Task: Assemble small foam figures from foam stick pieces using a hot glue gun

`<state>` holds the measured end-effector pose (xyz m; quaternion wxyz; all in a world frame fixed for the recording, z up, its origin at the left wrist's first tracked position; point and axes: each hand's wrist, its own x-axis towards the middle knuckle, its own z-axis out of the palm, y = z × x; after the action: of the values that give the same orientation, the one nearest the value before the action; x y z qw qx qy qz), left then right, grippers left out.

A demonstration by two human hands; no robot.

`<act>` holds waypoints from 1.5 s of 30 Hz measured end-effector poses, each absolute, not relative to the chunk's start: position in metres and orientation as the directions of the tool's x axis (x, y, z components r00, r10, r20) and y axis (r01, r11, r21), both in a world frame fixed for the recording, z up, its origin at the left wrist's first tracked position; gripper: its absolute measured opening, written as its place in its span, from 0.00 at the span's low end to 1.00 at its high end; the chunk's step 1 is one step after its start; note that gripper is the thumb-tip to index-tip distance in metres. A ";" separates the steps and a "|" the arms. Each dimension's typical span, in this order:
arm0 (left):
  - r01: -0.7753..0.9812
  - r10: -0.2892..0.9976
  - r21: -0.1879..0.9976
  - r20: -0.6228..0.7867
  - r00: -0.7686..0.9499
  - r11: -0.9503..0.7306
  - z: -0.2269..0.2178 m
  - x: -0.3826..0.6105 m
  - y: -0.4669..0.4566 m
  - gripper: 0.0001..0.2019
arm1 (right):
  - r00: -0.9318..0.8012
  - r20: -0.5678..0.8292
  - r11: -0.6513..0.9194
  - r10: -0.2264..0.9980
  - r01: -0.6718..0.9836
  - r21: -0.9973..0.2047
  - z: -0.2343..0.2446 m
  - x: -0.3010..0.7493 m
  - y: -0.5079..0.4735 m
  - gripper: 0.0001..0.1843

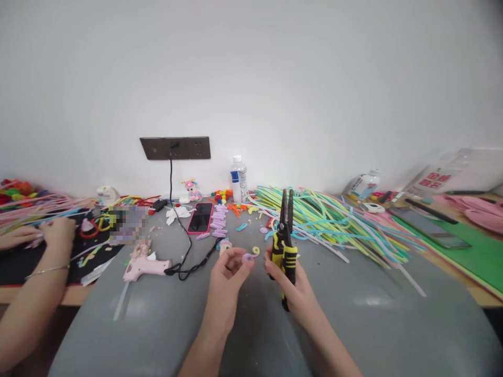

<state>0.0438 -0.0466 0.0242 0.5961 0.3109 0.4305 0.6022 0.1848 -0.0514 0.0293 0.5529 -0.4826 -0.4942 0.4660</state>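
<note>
Grey table (377, 335), white wall behind. Left hand (227, 273) near the middle: thumb and fingertips together, pinching a small lilac curl (248, 258) with a yellow curled end pointing right. The curl sits just above the near-middle tabletop, between the two hands. Small lilac-and-cream figure (225, 246) just beyond the left fingers; cannot tell whether they touch.

Right hand (299, 291), just to the right: fingers wrapped around the yellow-and-black handles of pliers (283, 236), held upright, dark tips up and slightly apart. Curl and pliers not touching.

Far side of the hands: a row of lilac pieces (219, 221) beside a phone in a pink case (201, 218). Clear bottle (238, 180) stands against the wall; to its left, a pink toy (191, 190). Right of the bottle, a loose spread of pastel fuzzy stems (326, 217).

Left: pink glue gun (148, 267) on its side, black cable behind it. Farther left, another person's hands (58, 233) over a black mat (23, 269). Far right: green mat (477, 251), dark phone (432, 229) lying near its left edge.
</note>
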 end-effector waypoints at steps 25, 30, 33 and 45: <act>-0.502 0.964 0.839 -0.089 0.251 0.209 0.059 0.013 -0.044 0.23 | -0.436 0.184 0.467 0.881 0.736 -0.490 0.058 0.282 -0.058 0.23; -0.479 0.956 0.851 -0.082 0.283 0.215 0.058 0.016 -0.044 0.23 | -0.430 0.179 0.459 0.885 0.739 -0.494 0.059 0.281 -0.061 0.24; -0.454 0.950 0.864 -0.085 0.299 0.220 0.056 0.016 -0.044 0.23 | -0.452 0.171 0.474 0.876 0.736 -0.484 0.061 0.280 -0.062 0.22; -0.307 0.928 0.919 -0.132 0.349 0.246 0.057 0.010 -0.044 0.22 | -0.497 0.190 0.527 0.847 0.734 -0.429 0.060 0.281 -0.058 0.25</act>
<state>0.0105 -0.0442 0.0571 0.7010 0.4280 0.3627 0.4403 0.2807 -0.0580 0.0601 0.1914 -0.4634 -0.8526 0.1475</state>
